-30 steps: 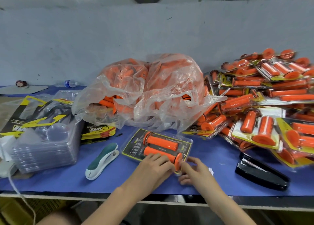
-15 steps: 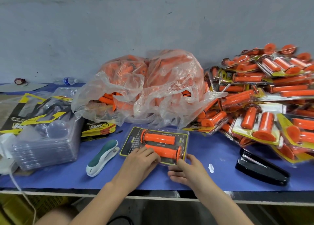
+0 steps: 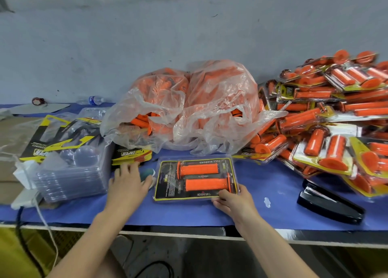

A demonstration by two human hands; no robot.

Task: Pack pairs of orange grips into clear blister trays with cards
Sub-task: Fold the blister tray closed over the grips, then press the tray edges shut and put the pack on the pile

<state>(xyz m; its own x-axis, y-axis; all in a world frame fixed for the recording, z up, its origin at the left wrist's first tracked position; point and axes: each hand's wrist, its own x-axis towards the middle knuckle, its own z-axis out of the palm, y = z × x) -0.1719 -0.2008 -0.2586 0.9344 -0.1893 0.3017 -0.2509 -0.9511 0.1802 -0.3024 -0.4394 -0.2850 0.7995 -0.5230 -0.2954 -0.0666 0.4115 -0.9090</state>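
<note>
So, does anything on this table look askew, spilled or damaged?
Nothing damaged. The blister pack looks sound, both orange grips seated parallel. Only the finished packs at the right lie in a tumbled heap.

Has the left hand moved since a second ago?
Yes. The left hand has left the clear blister pack of two orange grips and gone leftward, toward the stack of clear plastic trays.
</note>
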